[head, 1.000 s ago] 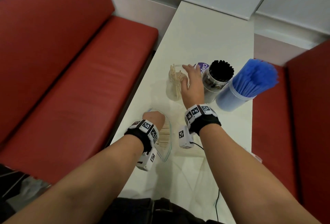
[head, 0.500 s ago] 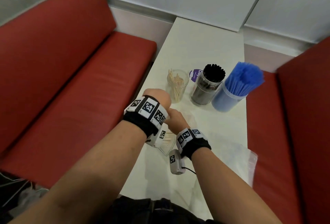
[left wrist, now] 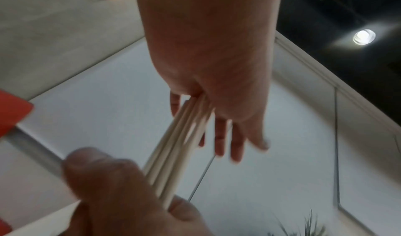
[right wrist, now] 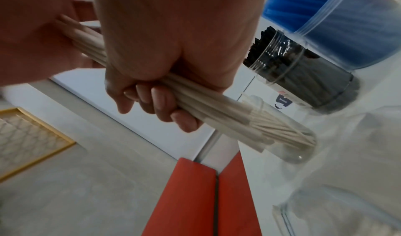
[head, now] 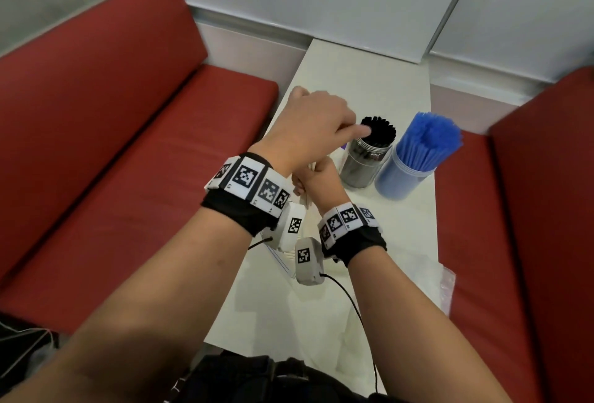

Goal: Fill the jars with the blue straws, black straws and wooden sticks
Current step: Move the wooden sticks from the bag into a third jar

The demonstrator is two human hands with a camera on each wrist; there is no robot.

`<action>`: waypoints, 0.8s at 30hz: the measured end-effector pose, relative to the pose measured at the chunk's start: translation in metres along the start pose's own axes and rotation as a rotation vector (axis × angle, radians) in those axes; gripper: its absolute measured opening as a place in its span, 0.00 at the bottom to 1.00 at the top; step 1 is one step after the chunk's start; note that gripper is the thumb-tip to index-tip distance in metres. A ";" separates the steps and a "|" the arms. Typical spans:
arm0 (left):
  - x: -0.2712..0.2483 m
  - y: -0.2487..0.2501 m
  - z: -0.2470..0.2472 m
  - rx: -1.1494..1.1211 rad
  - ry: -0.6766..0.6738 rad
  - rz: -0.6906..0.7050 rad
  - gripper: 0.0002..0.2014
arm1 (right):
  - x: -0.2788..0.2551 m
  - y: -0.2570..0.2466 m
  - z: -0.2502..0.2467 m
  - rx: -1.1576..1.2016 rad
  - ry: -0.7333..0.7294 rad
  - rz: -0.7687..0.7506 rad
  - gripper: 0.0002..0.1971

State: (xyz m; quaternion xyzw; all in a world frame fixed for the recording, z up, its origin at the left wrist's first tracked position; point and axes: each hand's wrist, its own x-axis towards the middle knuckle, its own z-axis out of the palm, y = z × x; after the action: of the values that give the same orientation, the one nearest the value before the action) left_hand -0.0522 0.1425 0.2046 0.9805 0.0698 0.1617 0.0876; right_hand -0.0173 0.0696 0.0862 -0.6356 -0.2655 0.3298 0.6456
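The right hand (right wrist: 152,51) curls its fingers tight round a bundle of wooden sticks (right wrist: 206,109), whose lower ends reach into a clear jar (right wrist: 299,147) that already holds a few sticks. The left hand (head: 308,126) is raised above the right, its thumb pressing the upper end of the same bundle against the palm while the other fingers stretch out straight. Just beside the clear jar stands a jar of black straws (head: 369,155), and touching that, nearer the table's right edge, a tub of blue straws (head: 414,158). All three stand on the white table (head: 363,81), towards its far end, between two red benches (head: 112,145).
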 end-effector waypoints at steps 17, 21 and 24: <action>-0.031 -0.003 0.062 -2.494 -0.349 -0.892 0.15 | -0.009 -0.113 -0.017 0.102 0.052 -0.165 0.19; -0.030 -0.004 0.061 -2.534 -0.385 -0.826 0.17 | -0.010 -0.106 -0.023 0.062 0.031 -0.145 0.16; -0.028 -0.003 0.061 -2.542 -0.445 -0.825 0.19 | -0.009 -0.105 -0.025 0.051 0.026 -0.155 0.15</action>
State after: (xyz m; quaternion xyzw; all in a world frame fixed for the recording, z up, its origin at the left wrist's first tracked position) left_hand -0.0586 0.1320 0.1382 0.1352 0.1442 -0.0845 0.9766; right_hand 0.0054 0.0495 0.1898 -0.6006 -0.2971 0.2771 0.6886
